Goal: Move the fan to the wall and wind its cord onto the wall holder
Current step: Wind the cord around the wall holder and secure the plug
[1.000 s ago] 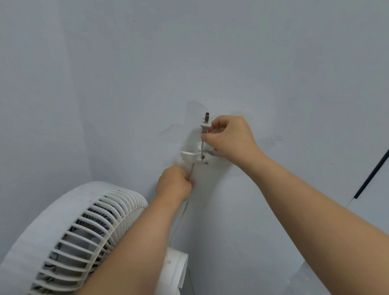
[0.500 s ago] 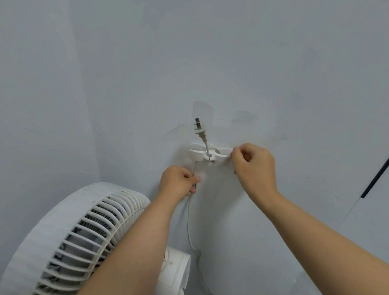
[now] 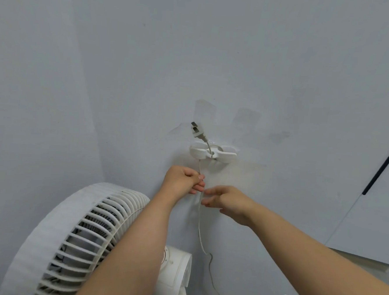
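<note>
The big white plastic fan with the round slatted grille [image 3: 69,242] is sitting in the corner, lower left of the view, pretty much right up against the pale grey-blue painted wall [image 3: 285,61]. Its chunky white plastic base [image 3: 176,274] is poking out from behind the left forearm. The small white plastic wall holder with the two rounded wings [image 3: 226,155] is sticking out of the wall above and to the right of the fan. The white two-pin plug [image 3: 195,130] is standing up out of the top of it, leaning left. The thin white power cord [image 3: 199,223] is running from the plug down through the notch in the middle of the holder and coming out underneath on the left side.

The left hand [image 3: 182,179] is sitting just below the holder with its fingers curled in and the thumb on top, pinching the cord between them. The right hand [image 3: 229,203] is reaching in from the right just under the left one, fingers loose, mostly straight and a little apart, with the fingertips [image 3: 206,191] right beside the cord. It's a bit blurry there, so I honestly can't tell if they're touching it.

Below the hands the cord is hanging slack down the wall and trailing off toward the floor just right of the fan base. Over at the right edge a thin black bar [image 3: 384,163] is slanting across a lighter panel.
</note>
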`<state>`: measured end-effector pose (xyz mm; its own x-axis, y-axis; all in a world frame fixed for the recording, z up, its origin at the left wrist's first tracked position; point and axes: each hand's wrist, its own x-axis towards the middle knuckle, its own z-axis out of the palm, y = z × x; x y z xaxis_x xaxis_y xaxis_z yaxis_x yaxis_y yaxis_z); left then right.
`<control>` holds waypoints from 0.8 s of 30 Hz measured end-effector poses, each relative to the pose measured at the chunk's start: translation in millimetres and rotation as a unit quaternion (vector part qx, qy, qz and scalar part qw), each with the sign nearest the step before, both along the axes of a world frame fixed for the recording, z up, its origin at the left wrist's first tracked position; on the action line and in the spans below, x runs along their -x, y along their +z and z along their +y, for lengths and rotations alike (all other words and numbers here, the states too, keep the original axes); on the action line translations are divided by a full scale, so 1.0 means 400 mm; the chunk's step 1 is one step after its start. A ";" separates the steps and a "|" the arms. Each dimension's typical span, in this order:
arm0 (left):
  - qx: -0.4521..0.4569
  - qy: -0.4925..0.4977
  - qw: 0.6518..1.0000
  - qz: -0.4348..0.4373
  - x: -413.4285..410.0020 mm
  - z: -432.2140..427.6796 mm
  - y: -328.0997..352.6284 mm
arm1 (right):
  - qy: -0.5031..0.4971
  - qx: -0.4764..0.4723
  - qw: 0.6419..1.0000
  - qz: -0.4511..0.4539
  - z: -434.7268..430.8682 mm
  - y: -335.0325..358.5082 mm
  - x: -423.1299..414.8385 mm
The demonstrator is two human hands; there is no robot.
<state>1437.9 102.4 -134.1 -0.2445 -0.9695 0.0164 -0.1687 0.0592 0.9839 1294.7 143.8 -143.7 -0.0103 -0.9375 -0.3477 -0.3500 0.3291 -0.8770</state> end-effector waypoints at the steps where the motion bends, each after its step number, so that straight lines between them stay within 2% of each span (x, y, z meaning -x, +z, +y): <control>1: -0.004 0.003 1.000 0.010 -0.001 -0.001 0.001 | 0.004 -0.008 1.000 0.001 -0.002 0.000 0.002; 6: 0.004 -0.003 1.000 0.019 -0.001 0.003 0.007 | 0.040 -0.005 0.999 0.003 -0.007 -0.012 -0.015; 9: 0.013 0.003 1.000 0.010 0.002 0.009 0.013 | 0.018 0.025 0.999 0.014 -0.005 -0.020 -0.024; 11: 0.050 0.062 0.997 0.005 0.000 0.011 0.019 | -0.015 0.065 0.997 0.037 -0.008 -0.027 -0.016; 13: 0.168 0.208 0.963 0.026 -0.009 0.014 0.022 | -0.047 0.101 0.993 0.047 -0.007 -0.032 -0.005; 15: 0.309 0.314 0.894 0.085 -0.017 0.026 0.029 | -0.062 0.114 0.991 0.034 -0.002 -0.032 0.009; 16: 0.354 0.321 0.872 0.108 -0.016 0.035 0.031 | -0.063 0.116 0.991 0.037 0.001 -0.030 0.016; 18: 0.406 0.294 0.856 0.123 -0.007 0.050 0.040 | -0.063 0.119 0.989 0.057 0.006 -0.027 0.026; 24: 0.515 0.196 0.833 0.051 0.010 0.049 0.042 | -0.083 0.116 0.981 0.131 0.002 -0.038 0.031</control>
<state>1433.8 121.9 -117.3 0.1413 -0.4342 0.8897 -0.2917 0.8405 0.4565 1282.2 144.5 -158.8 -0.2304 -0.9689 -0.0900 -0.5323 0.2029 -0.8219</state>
